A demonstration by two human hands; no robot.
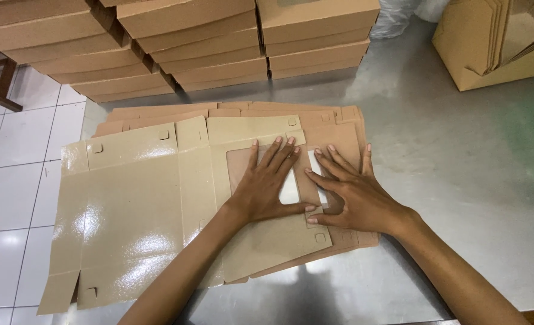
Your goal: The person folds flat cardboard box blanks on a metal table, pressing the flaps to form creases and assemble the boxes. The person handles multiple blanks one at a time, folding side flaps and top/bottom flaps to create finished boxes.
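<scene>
Head view, read from the left: we see white floor tiles (pixel 14 180) past the edge of the steel bench (pixel 459 180), then a flat box blank (pixel 134 204) of glossy tan card lying unfolded on a pile of further blanks (pixel 339 120), its left flaps hanging over the bench edge. Our left hand (pixel 267 186) lies palm down, fingers spread, on the panel with the clear window (pixel 291 186); it presses and grips nothing. Just beside it our right hand (pixel 351 192) is also flat and open, thumb touching the left one near the window's lower edge. Behind stand stacks of folded boxes (pixel 176 42), and at far right an open carton (pixel 495 48) of upright sheets. We judge the blank light, thin and slick on its shiny face, stiff only between creases; the window film looks easy to dent, so the solid panel edges and flaps seem the safer places to take hold.
</scene>
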